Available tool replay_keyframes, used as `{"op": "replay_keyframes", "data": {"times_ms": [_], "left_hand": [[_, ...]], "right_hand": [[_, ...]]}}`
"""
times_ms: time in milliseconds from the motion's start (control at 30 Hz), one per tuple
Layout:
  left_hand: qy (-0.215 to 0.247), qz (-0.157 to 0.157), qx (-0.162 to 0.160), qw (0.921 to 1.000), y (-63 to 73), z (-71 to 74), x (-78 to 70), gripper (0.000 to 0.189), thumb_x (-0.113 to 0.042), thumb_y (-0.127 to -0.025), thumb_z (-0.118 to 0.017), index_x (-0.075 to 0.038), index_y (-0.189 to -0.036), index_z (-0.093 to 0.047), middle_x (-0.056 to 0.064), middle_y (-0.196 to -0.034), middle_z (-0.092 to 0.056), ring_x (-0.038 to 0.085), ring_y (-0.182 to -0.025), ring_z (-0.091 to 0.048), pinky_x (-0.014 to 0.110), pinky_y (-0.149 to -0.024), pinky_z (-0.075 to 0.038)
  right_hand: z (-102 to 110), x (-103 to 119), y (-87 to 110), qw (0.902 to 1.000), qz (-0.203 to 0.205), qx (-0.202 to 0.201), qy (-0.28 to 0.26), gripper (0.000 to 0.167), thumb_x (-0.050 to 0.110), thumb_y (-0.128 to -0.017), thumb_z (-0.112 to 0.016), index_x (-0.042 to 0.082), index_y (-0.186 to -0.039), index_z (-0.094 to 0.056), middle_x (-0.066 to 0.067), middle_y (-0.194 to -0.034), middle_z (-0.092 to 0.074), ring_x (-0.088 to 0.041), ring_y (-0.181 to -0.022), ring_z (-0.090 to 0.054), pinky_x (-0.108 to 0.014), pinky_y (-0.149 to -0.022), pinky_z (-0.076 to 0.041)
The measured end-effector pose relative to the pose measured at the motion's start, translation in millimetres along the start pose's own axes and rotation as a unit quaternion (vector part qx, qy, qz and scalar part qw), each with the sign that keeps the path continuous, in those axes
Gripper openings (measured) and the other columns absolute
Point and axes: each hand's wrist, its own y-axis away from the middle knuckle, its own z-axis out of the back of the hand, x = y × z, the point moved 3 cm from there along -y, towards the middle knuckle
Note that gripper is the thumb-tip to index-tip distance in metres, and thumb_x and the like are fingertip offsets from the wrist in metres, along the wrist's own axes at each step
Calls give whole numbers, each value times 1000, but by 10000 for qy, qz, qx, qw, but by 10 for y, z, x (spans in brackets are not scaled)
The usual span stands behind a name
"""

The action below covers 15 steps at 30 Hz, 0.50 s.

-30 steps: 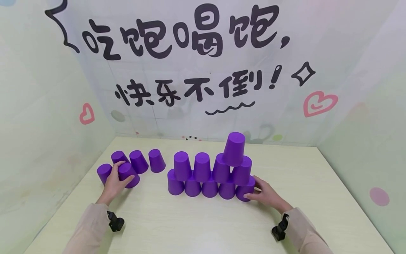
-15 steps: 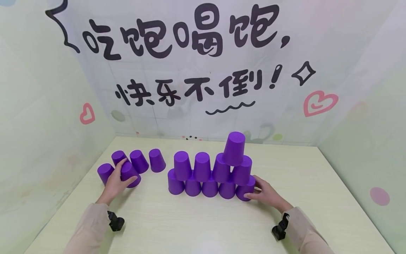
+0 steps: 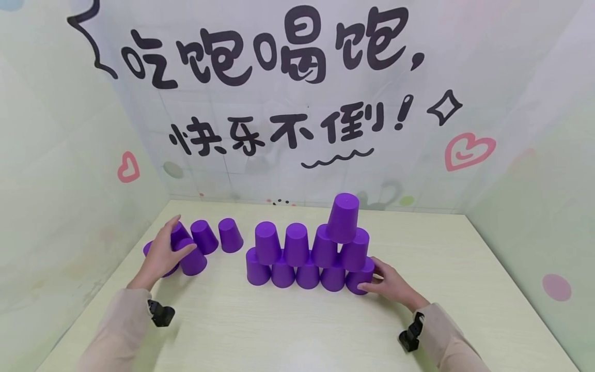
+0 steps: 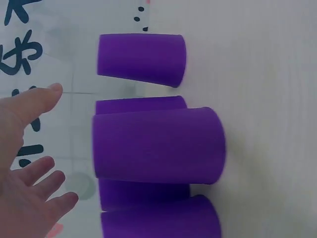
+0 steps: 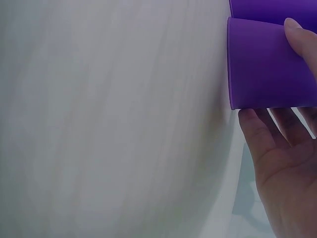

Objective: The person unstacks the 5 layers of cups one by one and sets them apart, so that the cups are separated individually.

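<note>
My left hand (image 3: 160,253) hovers over a group of loose, upside-down purple cups at the left, fingers spread and nothing between them. The nearest loose cup (image 3: 192,257) stands just right of its thumb; in the left wrist view that cup (image 4: 158,146) is apart from the fingers (image 4: 47,186). On the right, my right hand (image 3: 392,284) holds the end cup (image 3: 354,281) of a pyramid's bottom row, thumb on its front. The right wrist view shows its fingertips (image 5: 247,116) against that cup (image 5: 267,64). A single cup (image 3: 344,217) tops the pyramid's right side.
Several upside-down cups form the pyramid's bottom row (image 3: 282,274), with a second row (image 3: 296,245) above. Two more loose cups, one (image 3: 204,236) beside another (image 3: 230,235), stand between the left hand and the pyramid. A printed wall (image 3: 297,181) closes the table's back.
My left hand has let go of the front loose cup and moved up and left off it. That cup has shifted slightly right. The right hand and pyramid have stayed still.
</note>
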Motion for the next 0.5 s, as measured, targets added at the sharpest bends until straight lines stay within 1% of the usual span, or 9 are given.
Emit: {"op": "replay_keyframes", "data": {"times_ms": [100, 167, 200, 333, 433, 500], "left_hand": [[-9, -128, -107, 9999, -92, 90, -181, 81, -26, -82, -64, -4, -141, -12, 26, -138, -23, 45, -122, -24, 60, -93, -25], [16, -171, -142, 9998, -161, 137, -340, 81, -28, -82, -63, -8, -142, -11, 23, -140, -22, 43, -124, -23, 60, -93, -25], [58, -243, -187, 9995, -202, 154, -426, 81, -28, -82, -63, -9, -142, -12, 22, -141, -22, 42, -124, -23, 60, -94, -25], [276, -775, -366, 9959, -356, 170, -812, 78, -21, -80, -66, -7, -140, -19, 20, -139, -28, 39, -124, -27, 57, -96, -25], [462, -1250, -433, 9901, -457, 116, -1106, 74, -17, -79, -67, -5, -138, -24, 18, -137, -32, 36, -123, -29, 54, -98, -26], [633, -1463, -402, 9864, -512, 55, -1298, 72, -16, -79, -67, -6, -138, -26, 15, -137, -34, 32, -124, -30, 52, -98, -27]], "right_hand": [[3, 6, 3, 10000, -18, -27, 5, 58, 17, -76, -70, 2, -124, -42, -16, -115, -51, -31, -103, -51, -23, -84, -46], [5, 5, 5, 10000, -29, -39, -4, 58, 17, -76, -70, 2, -124, -42, -17, -115, -52, -32, -103, -51, -23, -84, -46], [5, 4, 5, 10000, -37, -40, -12, 58, 17, -76, -70, 2, -125, -42, -17, -115, -51, -33, -103, -50, -23, -84, -46], [3, -3, 4, 10000, -51, -34, -59, 59, 17, -76, -70, 1, -125, -42, -18, -116, -51, -35, -104, -49, -22, -84, -45], [1, -5, 0, 9999, -72, -26, -79, 58, 17, -76, -70, 1, -124, -42, -18, -116, -51, -35, -104, -49, -21, -84, -45], [1, -4, -3, 9999, -80, -18, -83, 58, 17, -76, -70, 2, -124, -42, -18, -116, -51, -34, -104, -49, -21, -83, -45]]}}
